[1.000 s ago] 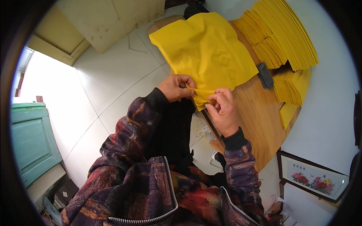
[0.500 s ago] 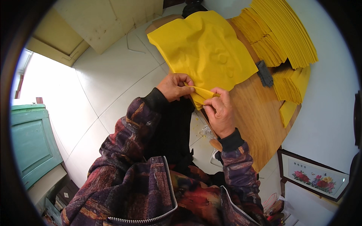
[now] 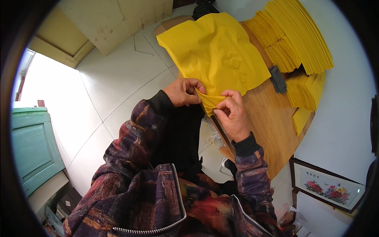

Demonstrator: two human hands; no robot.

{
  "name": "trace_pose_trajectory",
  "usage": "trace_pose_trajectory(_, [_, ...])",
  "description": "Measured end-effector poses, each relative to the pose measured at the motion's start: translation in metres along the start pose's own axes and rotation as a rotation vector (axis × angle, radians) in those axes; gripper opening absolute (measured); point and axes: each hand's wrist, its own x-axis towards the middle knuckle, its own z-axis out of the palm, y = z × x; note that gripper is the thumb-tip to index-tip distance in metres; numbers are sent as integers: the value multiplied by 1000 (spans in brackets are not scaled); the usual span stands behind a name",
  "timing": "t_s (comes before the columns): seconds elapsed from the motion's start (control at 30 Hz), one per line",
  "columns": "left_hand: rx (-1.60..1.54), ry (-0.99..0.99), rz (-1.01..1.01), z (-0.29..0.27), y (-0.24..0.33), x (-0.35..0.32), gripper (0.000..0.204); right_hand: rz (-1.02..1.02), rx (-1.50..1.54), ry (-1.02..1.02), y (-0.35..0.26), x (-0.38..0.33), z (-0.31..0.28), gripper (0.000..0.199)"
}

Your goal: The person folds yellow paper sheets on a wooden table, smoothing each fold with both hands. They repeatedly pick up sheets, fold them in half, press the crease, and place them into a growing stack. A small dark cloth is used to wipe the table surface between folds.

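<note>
A large yellow paper sheet (image 3: 217,55) lies on the wooden table (image 3: 272,118), its near corner bunched into folds. My left hand (image 3: 183,91) pinches that folded corner from the left. My right hand (image 3: 233,114) grips the same folds from the right, thumb and fingers closed on the paper. Both hands meet at the table's near edge.
Fanned stacks of folded yellow paper (image 3: 296,35) cover the table's far right side. A dark grey block (image 3: 277,79) lies beside them. A framed flower picture (image 3: 327,185) leans at the lower right. A teal cabinet (image 3: 31,146) stands at the left on the white tiled floor (image 3: 118,83).
The two hands have drawn closer together, and the sheet's near corner is gathered into tighter folds between them. The sheet has barely shifted.
</note>
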Motion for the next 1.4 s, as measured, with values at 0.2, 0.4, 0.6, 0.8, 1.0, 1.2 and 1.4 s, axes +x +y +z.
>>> trace_pose_trajectory(0.2, [38,15,-25,1,0,1,24,-38,-46,-3,4,0,-1,17])
trace_pose_trajectory(0.4, [56,65,-20,5,1,1,16,-41,-69,8,3,0,1,18])
trace_pose_trajectory(0.6, [86,159,-15,13,2,0,11,-34,-142,66,-4,-5,2,27])
trace_pose_trajectory(0.8, [60,194,19,16,1,1,10,-378,-525,222,-1,-13,7,31])
trace_pose_trajectory(1.0, [86,178,-12,14,2,1,12,-271,-464,156,4,-18,12,21])
trace_pose_trajectory(1.2, [79,168,-18,13,4,0,11,-182,-247,155,5,-13,12,13])
trace_pose_trajectory(1.4, [37,92,-19,8,4,-1,15,-89,-129,103,1,-9,7,14])
